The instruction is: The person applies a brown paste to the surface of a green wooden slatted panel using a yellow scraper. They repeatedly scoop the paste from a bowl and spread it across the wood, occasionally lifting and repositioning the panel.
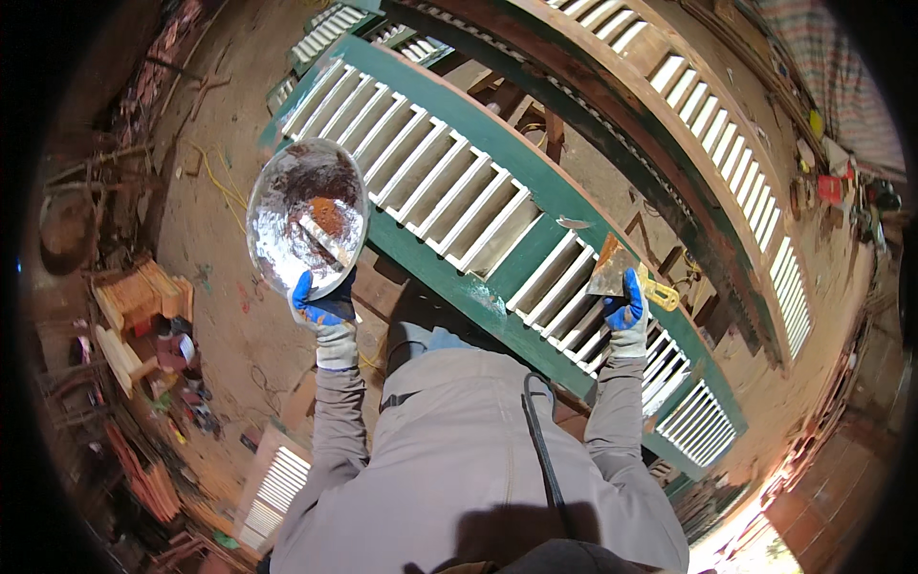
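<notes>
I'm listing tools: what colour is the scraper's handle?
The handle is yellow; the head view shows it best.

Blue-and-grey gloves, long taupe sleeves

A yellow cord is strewn over the brown floor. Pale wooden pieces are gathered farther left. At upper right, a checked cloth is seen, with a red object placed near it.
</notes>
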Action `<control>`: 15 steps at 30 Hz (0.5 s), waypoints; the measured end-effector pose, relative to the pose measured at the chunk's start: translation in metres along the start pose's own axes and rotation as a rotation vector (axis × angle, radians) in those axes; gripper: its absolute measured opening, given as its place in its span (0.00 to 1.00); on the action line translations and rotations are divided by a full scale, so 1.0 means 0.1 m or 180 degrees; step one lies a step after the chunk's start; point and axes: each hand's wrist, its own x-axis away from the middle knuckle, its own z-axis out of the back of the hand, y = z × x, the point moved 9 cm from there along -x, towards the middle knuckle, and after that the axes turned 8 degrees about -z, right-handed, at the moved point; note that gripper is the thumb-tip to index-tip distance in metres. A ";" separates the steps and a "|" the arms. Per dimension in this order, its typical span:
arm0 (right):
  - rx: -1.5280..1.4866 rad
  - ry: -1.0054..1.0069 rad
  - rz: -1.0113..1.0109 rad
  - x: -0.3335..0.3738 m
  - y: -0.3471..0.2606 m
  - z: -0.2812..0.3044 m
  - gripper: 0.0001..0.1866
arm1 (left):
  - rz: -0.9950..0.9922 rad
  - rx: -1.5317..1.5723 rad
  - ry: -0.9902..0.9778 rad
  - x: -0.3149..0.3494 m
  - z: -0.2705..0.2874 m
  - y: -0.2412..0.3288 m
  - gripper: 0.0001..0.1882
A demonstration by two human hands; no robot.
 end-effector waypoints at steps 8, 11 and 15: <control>0.0976 0.0868 0.0999 0.51 -0.03 -0.03 0.17 | 0.0122 -0.0450 -0.0732 -0.95 -0.88 -0.31 0.34; -0.0880 0.0875 0.0587 0.74 0.25 -0.09 0.18 | 0.0156 -0.0323 -0.1394 -1.59 -1.44 -0.59 0.38; -0.0935 0.1154 0.0372 1.14 0.60 -0.17 0.20 | 0.0571 -0.0380 -0.1755 -1.96 -1.44 -0.94 0.28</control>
